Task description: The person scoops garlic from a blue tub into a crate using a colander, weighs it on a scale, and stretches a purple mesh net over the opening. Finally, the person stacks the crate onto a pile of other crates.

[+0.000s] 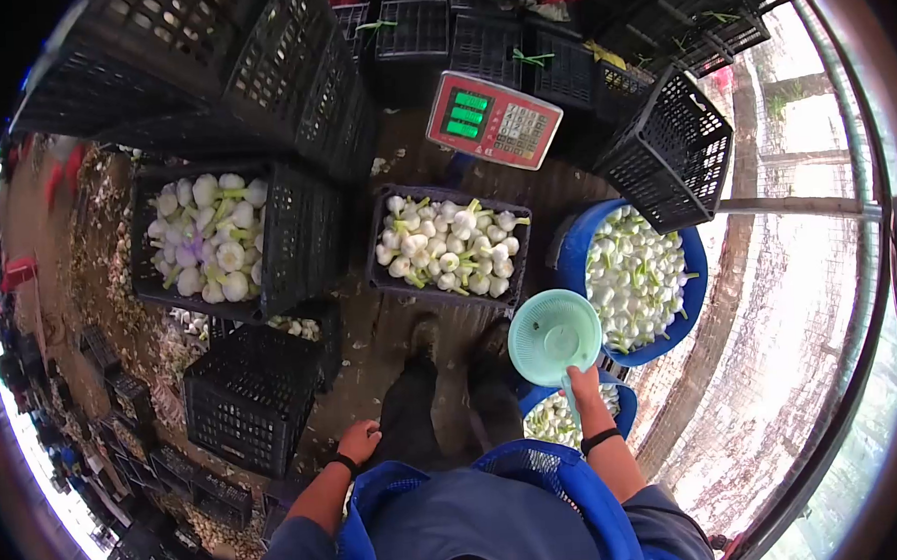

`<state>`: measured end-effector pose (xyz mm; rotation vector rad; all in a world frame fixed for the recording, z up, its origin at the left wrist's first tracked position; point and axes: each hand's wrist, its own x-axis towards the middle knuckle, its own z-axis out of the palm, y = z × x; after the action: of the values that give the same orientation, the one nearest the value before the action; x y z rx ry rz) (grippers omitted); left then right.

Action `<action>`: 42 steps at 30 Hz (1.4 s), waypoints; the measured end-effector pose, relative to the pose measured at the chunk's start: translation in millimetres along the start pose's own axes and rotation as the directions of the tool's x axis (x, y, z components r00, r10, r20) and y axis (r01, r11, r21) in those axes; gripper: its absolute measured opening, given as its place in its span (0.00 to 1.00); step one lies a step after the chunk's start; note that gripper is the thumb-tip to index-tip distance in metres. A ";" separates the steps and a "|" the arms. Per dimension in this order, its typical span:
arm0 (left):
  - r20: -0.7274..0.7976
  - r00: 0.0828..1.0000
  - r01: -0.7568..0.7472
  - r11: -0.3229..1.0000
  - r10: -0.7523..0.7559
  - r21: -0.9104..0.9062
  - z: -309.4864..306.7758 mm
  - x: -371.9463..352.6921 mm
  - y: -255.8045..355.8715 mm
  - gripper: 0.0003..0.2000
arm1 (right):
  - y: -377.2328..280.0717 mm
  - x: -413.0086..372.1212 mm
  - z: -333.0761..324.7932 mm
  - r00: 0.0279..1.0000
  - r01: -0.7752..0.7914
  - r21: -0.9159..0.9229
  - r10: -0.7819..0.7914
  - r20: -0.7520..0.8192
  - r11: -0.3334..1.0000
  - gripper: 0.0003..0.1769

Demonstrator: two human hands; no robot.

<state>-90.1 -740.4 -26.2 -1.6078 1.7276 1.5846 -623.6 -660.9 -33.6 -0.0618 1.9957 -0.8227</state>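
My right hand grips the handle of a mint-green plastic strainer, which hangs over the rims of two blue tubs with nothing but a small dark speck inside. The larger blue tub is full of white garlic bulbs with short green stems. Below it, a smaller blue tub also holds garlic. My left hand hangs beside my left leg, its fingers loosely curled and nothing visible in them. Ahead of my feet, a black crate of trimmed garlic bulbs sits below a red-framed digital scale.
At the left stands a black crate of larger garlic bulbs, with another black crate below it. Tall stacked crates rise at the upper left. A tilted black crate leans by the large tub. Mesh sheeting borders the right side.
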 end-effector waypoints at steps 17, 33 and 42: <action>-0.117 0.984 0.105 0.962 -0.137 -0.250 3.6 10.6 39.4 0.13 | 33.9 75.5 -176.0 0.905 -0.134 0.749 0.387 -0.174 0.649 0.21; 0.266 0.910 0.238 0.927 -0.317 0.291 92.7 41.1 54.3 0.52 | -36.5 198.3 136.2 0.890 0.451 -0.296 -0.399 0.220 0.842 0.35; 0.352 0.890 0.304 0.953 -0.289 0.015 75.1 71.4 -0.4 0.56 | -99.8 283.8 324.1 0.774 0.612 -0.611 -0.538 0.334 0.502 0.37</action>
<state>-146.2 -714.2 -109.3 -1.4165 1.2097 1.6381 -553.8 -1009.4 -296.8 -1.2700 2.0900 -0.3739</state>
